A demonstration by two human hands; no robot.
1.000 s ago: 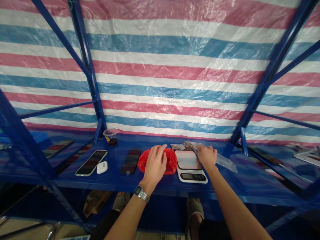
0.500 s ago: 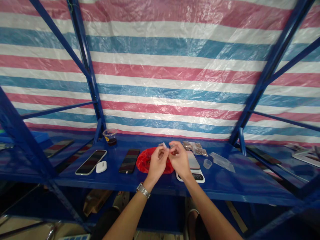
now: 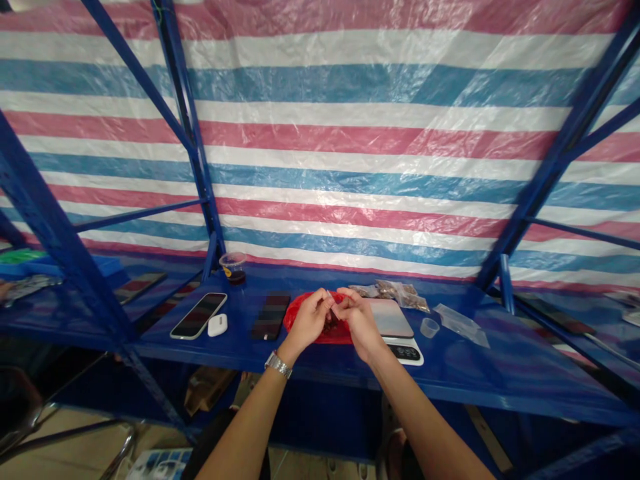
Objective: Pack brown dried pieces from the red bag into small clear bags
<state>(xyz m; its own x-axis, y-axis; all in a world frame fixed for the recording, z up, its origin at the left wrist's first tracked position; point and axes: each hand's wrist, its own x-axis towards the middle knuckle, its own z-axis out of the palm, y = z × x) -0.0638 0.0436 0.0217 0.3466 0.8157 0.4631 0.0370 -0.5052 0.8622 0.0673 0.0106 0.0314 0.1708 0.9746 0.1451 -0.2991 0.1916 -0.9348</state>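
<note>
My left hand (image 3: 311,319), with a metal-band watch on its wrist, is closed in a pinch over the red plastic bag (image 3: 295,313). My right hand (image 3: 357,320) meets it fingertip to fingertip, also pinching. Between them shows a bit of a small clear plastic bag (image 3: 330,296), mostly hidden by the fingers. Dark brown bits (image 3: 330,325) lie in the open red bag below. Right of my right hand sits a white kitchen scale (image 3: 414,353) with a silvery plate (image 3: 393,317). Behind it are several clear packets (image 3: 413,297) with brown contents.
A small clear cup (image 3: 429,327) and a flat clear plastic bag (image 3: 461,324) lie right of the scale. To the left are a dark phone (image 3: 271,317), a white earbud case (image 3: 217,325), another phone (image 3: 199,316) and a cup of dark liquid (image 3: 234,269). Blue posts (image 3: 193,133) frame the shelf.
The view has shifted slightly, so the shelf things appear farther right. My hands have tilted a little apart, showing the brown bits; less of the small clear bag shows above my fingers.
</note>
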